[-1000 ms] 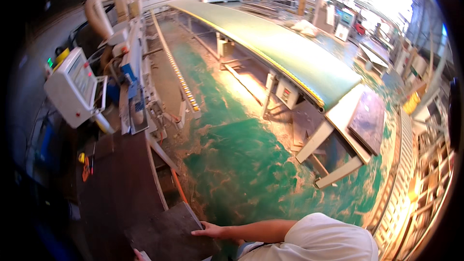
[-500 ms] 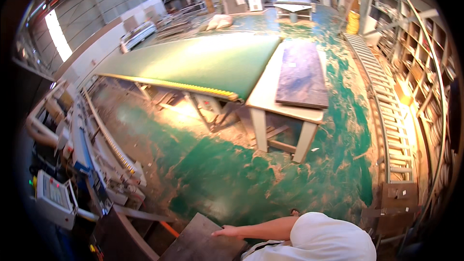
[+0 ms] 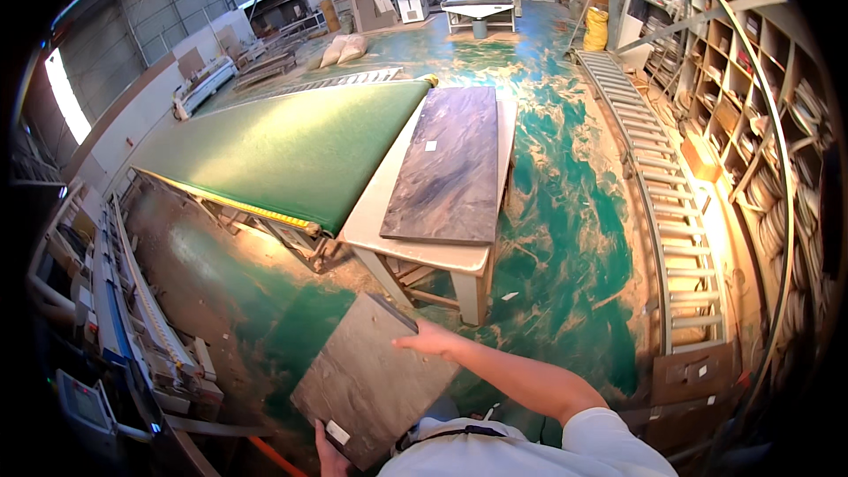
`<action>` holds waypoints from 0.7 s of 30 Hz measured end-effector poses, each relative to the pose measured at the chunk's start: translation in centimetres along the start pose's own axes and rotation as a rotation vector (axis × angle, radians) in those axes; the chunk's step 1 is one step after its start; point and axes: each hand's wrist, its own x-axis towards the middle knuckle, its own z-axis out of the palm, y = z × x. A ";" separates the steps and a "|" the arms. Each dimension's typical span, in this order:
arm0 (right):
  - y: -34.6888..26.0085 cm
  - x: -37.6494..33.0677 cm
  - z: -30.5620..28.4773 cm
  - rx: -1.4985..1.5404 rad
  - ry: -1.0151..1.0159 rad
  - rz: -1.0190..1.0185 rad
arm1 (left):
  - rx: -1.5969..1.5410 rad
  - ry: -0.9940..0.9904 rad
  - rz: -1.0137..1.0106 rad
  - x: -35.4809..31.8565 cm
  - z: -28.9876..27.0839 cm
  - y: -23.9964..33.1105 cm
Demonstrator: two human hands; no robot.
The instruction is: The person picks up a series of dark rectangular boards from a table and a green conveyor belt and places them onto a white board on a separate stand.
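Note:
Between my hands is a flat grey-brown panel [image 3: 371,371] with a marbled surface, held tilted in front of my body. My right hand [image 3: 428,338] grips its far right edge, thumb on the face. At the near left edge my left hand [image 3: 329,455] is closed on the panel, close to a small white label [image 3: 337,432]; its fingers are partly hidden underneath. Ahead, a dark marbled panel [image 3: 450,168], also with a white label, lies on a pale table [image 3: 367,228].
A green conveyor belt [image 3: 291,150] with a yellow edge adjoins the table's left. Machinery with a control screen [image 3: 88,402] stands at the left. A roller track [image 3: 658,185] and shelving [image 3: 733,79] line the right. Sawdust covers parts of the green floor [image 3: 565,300].
My right hand and the panel have moved up and forward, nearer the table. My left hand has come into view at the panel's near edge. The view has turned right.

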 end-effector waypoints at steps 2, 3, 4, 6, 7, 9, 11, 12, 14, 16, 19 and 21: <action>-0.9 1.7 -5.5 0.049 -0.055 -0.036 | 0.001 -0.089 -0.063 4.0 3.1 -0.4; -1.6 2.6 -8.2 0.078 -0.082 -0.051 | -0.008 -0.073 -0.060 5.6 4.6 -1.2; -5.2 1.0 -11.1 0.070 -0.096 -0.096 | -0.025 -0.052 -0.044 7.2 6.0 -1.8; -5.4 4.4 -16.6 0.026 -0.065 -0.088 | -0.086 -0.082 -0.043 11.7 10.9 -3.8; -5.3 6.8 -19.4 0.005 -0.048 -0.083 | -0.078 -0.060 -0.044 13.5 13.7 -4.7; -4.3 11.7 -24.0 -0.092 0.022 -0.071 | -0.055 -0.005 -0.052 16.4 18.8 -6.7; -4.8 15.3 -28.7 -0.169 0.023 -0.087 | -0.051 -0.030 0.032 20.2 23.0 -8.7; -5.2 16.4 -31.5 -0.186 0.002 -0.024 | -0.110 -0.062 -0.035 21.0 27.2 -8.8; -4.7 20.7 -36.7 -0.168 0.000 0.014 | -0.143 -0.066 -0.082 24.3 31.5 -10.5; -5.3 23.9 -40.8 -0.230 0.001 -0.036 | -0.149 0.032 -0.044 27.2 33.9 -12.6; -5.8 28.5 -47.6 -0.129 0.203 -0.304 | -0.079 0.116 0.053 30.5 39.4 -13.7; -3.1 29.6 -52.0 0.019 0.303 -0.363 | 0.000 0.150 0.031 33.0 43.6 -12.9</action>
